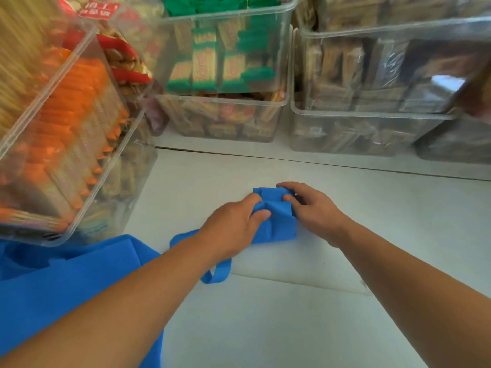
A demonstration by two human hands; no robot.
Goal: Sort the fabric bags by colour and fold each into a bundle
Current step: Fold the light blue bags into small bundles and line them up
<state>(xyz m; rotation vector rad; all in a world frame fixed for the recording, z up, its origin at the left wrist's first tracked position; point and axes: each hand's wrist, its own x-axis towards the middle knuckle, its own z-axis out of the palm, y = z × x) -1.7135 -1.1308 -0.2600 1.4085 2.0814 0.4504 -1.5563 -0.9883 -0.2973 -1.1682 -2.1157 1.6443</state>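
A blue fabric bag [279,221], folded into a narrow strip, lies on the white surface [372,235] in the middle of the view. Its handle loop [216,276] trails out toward me under my left wrist. My left hand [233,224] grips the bag's left side, thumb curled over the fabric. My right hand [313,205] pinches the far right end of the strip, fingers curled over the top fold. More blue fabric bag material [66,282] lies flat at the lower left, partly under my left forearm.
Clear plastic bins of packaged snacks stand close by: an orange-packet bin [61,123] at the left, overhanging the blue fabric, a green-packet stack [223,65] at the back, and brown-packet bins [372,88] at the back right. A seam [318,162] crosses the white surface.
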